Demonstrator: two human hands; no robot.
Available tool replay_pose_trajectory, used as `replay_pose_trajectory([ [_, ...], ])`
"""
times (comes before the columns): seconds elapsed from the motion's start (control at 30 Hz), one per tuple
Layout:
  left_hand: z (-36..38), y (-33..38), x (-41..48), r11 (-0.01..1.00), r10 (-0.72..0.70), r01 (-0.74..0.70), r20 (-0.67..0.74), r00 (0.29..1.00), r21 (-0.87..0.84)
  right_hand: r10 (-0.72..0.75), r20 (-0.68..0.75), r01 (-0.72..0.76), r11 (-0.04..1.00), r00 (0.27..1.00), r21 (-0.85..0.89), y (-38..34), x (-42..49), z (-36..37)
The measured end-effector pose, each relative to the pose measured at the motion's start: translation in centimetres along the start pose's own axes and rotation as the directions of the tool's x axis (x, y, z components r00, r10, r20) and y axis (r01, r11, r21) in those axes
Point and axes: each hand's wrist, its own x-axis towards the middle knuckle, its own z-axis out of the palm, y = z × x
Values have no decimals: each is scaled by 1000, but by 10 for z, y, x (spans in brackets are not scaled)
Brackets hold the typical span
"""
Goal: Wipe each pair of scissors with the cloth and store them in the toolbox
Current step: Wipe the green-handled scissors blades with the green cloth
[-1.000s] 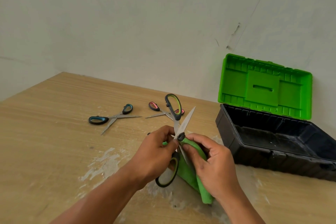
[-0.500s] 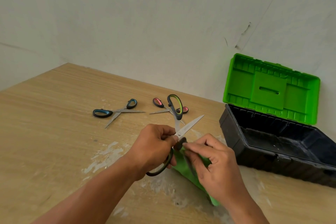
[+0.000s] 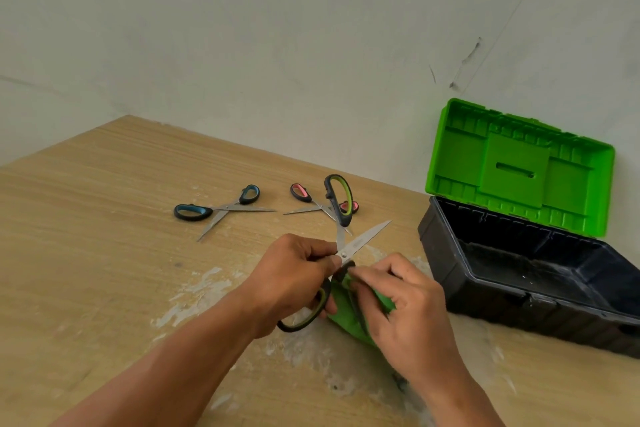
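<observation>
My left hand (image 3: 294,276) grips a pair of black-and-green-handled scissors (image 3: 363,237) near the pivot, blades spread wide, one handle loop up at the back and one below my palm. My right hand (image 3: 403,308) pinches a green cloth (image 3: 346,317) around the lower blade, just right of the pivot. On the table behind lie blue-handled scissors (image 3: 221,210) and red-handled scissors (image 3: 304,199), both spread apart. The toolbox (image 3: 446,253), black with its green lid (image 3: 519,166) raised, stands at the right.
The wooden table (image 3: 104,236) has white smears under and around my hands. A pale wall runs close behind the table and the toolbox lid leans near it. The toolbox tray shows nothing inside.
The scissors' free blade has tilted lower to the right, and my right hand with the cloth has slid along the lower blade toward the pivot. The view has shifted slightly.
</observation>
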Motion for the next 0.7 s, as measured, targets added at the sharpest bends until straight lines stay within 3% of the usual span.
replay_pose_trajectory([
  [0.2,-5,-3,0,1000,12,-12,-12,1000,-9,13,121,-17,999,993,39,1,-8,-9],
  [0.33,-4,-4,4,1000,22,-22,4,1000,0,23,32,-24,999,999,27,-1,4,-1],
  [0.47,-13,-3,4,999,30,-30,-46,998,-10,6,226,-21,998,974,67,4,-9,-11],
  [0.6,-11,-3,9,999,33,-33,-43,999,2,-1,104,-3,999,995,41,5,0,-3],
  [0.7,-11,-5,10,999,8,-9,-32,999,-31,-16,192,5,998,981,55,7,-3,-8],
])
